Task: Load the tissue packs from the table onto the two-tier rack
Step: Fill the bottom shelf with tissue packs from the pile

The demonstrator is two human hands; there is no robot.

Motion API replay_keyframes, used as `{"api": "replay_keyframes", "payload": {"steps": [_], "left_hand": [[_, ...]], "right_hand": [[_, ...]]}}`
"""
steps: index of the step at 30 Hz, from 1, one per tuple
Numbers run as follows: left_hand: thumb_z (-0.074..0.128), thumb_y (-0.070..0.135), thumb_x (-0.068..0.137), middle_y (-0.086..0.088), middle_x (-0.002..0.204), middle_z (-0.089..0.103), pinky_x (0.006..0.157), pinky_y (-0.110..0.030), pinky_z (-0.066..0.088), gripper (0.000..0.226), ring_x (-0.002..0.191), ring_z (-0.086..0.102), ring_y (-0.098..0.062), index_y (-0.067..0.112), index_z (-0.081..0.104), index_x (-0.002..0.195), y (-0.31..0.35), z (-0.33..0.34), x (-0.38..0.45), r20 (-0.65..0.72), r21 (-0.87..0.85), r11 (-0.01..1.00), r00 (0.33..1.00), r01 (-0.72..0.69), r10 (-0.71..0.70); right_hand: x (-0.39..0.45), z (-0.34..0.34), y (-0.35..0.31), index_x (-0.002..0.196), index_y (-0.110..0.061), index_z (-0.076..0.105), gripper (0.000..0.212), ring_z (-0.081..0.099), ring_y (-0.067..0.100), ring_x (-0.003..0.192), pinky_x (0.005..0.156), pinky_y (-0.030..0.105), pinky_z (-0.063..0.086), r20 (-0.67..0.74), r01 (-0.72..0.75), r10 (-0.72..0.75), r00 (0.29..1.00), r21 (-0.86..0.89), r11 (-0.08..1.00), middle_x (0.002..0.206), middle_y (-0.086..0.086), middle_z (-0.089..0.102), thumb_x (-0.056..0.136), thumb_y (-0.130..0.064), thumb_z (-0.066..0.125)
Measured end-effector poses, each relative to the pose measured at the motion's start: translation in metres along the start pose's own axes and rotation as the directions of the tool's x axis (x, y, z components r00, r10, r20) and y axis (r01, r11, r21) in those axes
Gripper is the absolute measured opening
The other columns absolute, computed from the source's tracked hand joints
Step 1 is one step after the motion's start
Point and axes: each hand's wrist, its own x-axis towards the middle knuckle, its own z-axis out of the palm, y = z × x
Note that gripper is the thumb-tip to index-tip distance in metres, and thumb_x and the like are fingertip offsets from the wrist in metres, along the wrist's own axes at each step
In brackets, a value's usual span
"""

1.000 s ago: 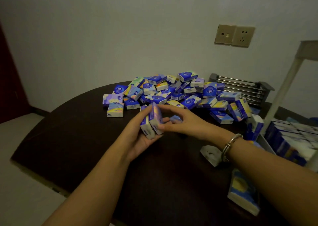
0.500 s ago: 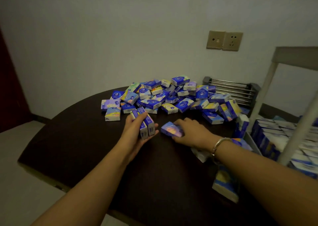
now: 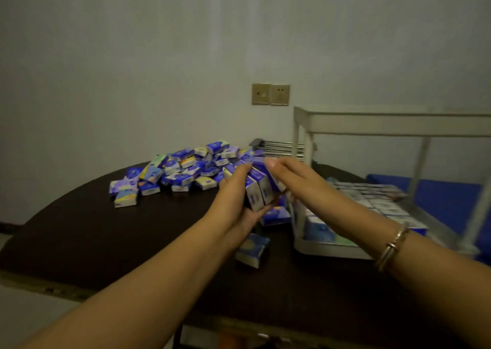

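A heap of small blue and purple tissue packs [image 3: 180,169] lies at the back of the dark round table [image 3: 106,237]. My left hand [image 3: 233,197] grips a bunch of upright tissue packs [image 3: 259,189] from the left. My right hand [image 3: 292,181] presses the same bunch from the right, fingers over its top. The white two-tier rack [image 3: 372,124] stands just right of my hands. Its lower tier [image 3: 332,247] holds rows of packs; its upper tier shows only its rim.
Two loose packs lie on the table under my hands, one [image 3: 251,249] near the rack's front corner and one [image 3: 275,216] beside it. A metal wire rack [image 3: 279,147] sits behind the heap. Wall sockets [image 3: 271,94] are above. A blue surface [image 3: 446,200] lies behind the rack.
My right hand picked a pack off the table and brought it to the bunch in my left hand. Both hands rose and moved right, closer to the rack. The view turned right.
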Motion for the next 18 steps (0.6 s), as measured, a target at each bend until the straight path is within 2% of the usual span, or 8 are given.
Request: {"api": "replay_keyframes", "payload": {"steps": [2,5,9,12,14,15,16,18], "left_hand": [[0.047,0.032,0.095,-0.018,0.105,0.070,0.078,-0.043,0.056,0.037,0.092,0.069,-0.027,0.008,0.058,0.122,-0.011,0.032,-0.014,0.061,-0.013,0.996,0.995,0.083,-0.083],[0.040,0.041,0.097,-0.017,0.096,0.069,0.068,-0.036,0.057,0.045,0.079,0.068,-0.026,0.005,0.063,0.111,-0.029,0.076,-0.030,0.142,0.069,0.978,0.968,0.199,-0.207],[0.034,0.057,0.093,-0.015,0.113,0.065,0.091,-0.036,0.046,0.061,0.098,0.062,-0.025,0.011,0.060,0.124,-0.055,0.113,-0.029,0.234,0.333,0.902,0.902,0.277,-0.363],[0.031,0.066,0.091,-0.012,0.138,0.052,0.110,-0.041,0.033,0.063,0.127,0.048,-0.027,0.021,0.057,0.127,-0.070,0.130,-0.013,0.272,0.572,0.799,0.877,0.184,-0.397],[0.032,0.063,0.092,-0.006,0.147,0.042,0.105,-0.034,0.033,0.062,0.130,0.043,-0.023,0.023,0.043,0.139,-0.079,0.138,0.000,0.268,0.812,0.579,0.928,-0.073,-0.258],[0.035,0.059,0.093,-0.003,0.149,0.038,0.099,-0.030,0.035,0.061,0.130,0.042,-0.021,0.022,0.036,0.142,-0.083,0.139,0.008,0.315,0.895,0.374,0.938,-0.242,-0.147],[0.040,0.055,0.093,-0.002,0.151,0.035,0.098,-0.029,0.036,0.061,0.132,0.039,-0.020,0.023,0.031,0.144,-0.087,0.137,0.016,0.408,0.907,0.145,0.910,-0.396,-0.070],[0.045,0.055,0.091,-0.002,0.157,0.022,0.111,-0.038,0.030,0.067,0.142,0.025,-0.022,0.026,0.024,0.148,-0.095,0.128,0.035,0.532,0.814,-0.209,0.840,-0.542,-0.106]], "right_hand": [[-0.030,-0.026,-0.005,0.106,-0.027,0.054,0.024,0.063,-0.004,0.080,0.064,0.011,0.052,0.035,0.022,-0.018,0.999,-0.102,0.995,0.096,-0.007,0.064,0.085,-0.029,0.066],[-0.063,-0.061,0.003,0.104,-0.046,0.046,0.051,0.062,0.005,0.096,0.083,0.029,0.055,-0.064,0.004,-0.029,0.998,-0.365,0.931,0.108,-0.008,0.062,0.065,-0.042,0.079],[-0.091,-0.104,0.016,0.118,-0.023,0.045,0.058,0.061,0.008,0.093,0.076,0.024,0.052,-0.289,-0.124,0.029,0.957,-0.313,0.942,0.107,-0.004,0.062,0.070,-0.032,0.078],[-0.099,-0.141,0.028,0.118,-0.018,0.045,0.056,0.061,0.009,0.092,0.069,0.021,0.049,-0.405,-0.195,0.069,0.912,-0.277,0.941,0.104,-0.004,0.060,0.072,-0.026,0.077],[-0.101,-0.168,0.036,0.110,-0.019,0.043,0.053,0.060,0.011,0.090,0.066,0.021,0.048,-0.442,-0.237,0.062,0.895,-0.352,0.905,0.099,-0.005,0.058,0.070,-0.022,0.078],[-0.101,-0.182,0.040,0.105,-0.020,0.041,0.052,0.058,0.011,0.088,0.062,0.020,0.045,-0.443,-0.261,0.049,0.895,-0.432,0.863,0.096,-0.005,0.056,0.069,-0.020,0.078],[-0.101,-0.194,0.043,0.100,-0.023,0.040,0.051,0.055,0.011,0.086,0.060,0.019,0.042,-0.427,-0.274,0.031,0.904,-0.521,0.808,0.095,-0.005,0.052,0.067,-0.018,0.078],[-0.098,-0.213,0.047,0.095,-0.028,0.038,0.049,0.049,0.013,0.090,0.061,0.018,0.038,-0.364,-0.272,0.014,0.931,-0.669,0.692,0.096,-0.005,0.045,0.066,-0.023,0.078]]}}
